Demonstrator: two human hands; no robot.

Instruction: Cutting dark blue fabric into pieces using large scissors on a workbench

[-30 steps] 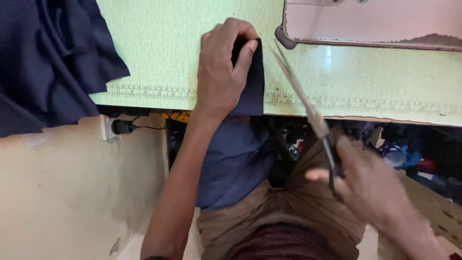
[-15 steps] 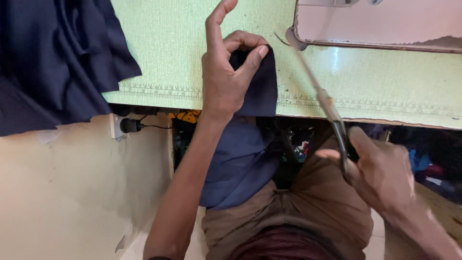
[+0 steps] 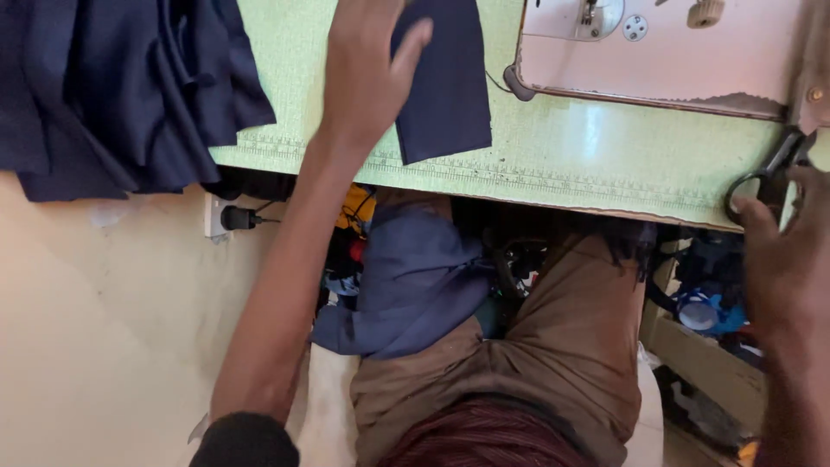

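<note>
My left hand [image 3: 367, 65] lies flat with fingers spread on a dark navy fabric piece [image 3: 445, 86], which sits on the pale green sewing table [image 3: 553, 156]. More navy cloth [image 3: 406, 285] rests in my lap below the table edge. My right hand [image 3: 782, 251] is at the table's right edge, its fingers at the black handles of a pair of scissors [image 3: 765, 177]. The blades run out of view behind a brown object at the frame's right edge.
A pink sewing machine base [image 3: 666, 52] stands at the back right of the table. A heap of navy fabric [image 3: 121, 86] hangs over the table's left end. Below are a wall socket with a black plug [image 3: 229, 218] and clutter under the table.
My left hand has pushed the navy piece farther onto the table, and the cloth hanging from it now lies in my lap. My right hand with the scissors has swung out to the right edge.
</note>
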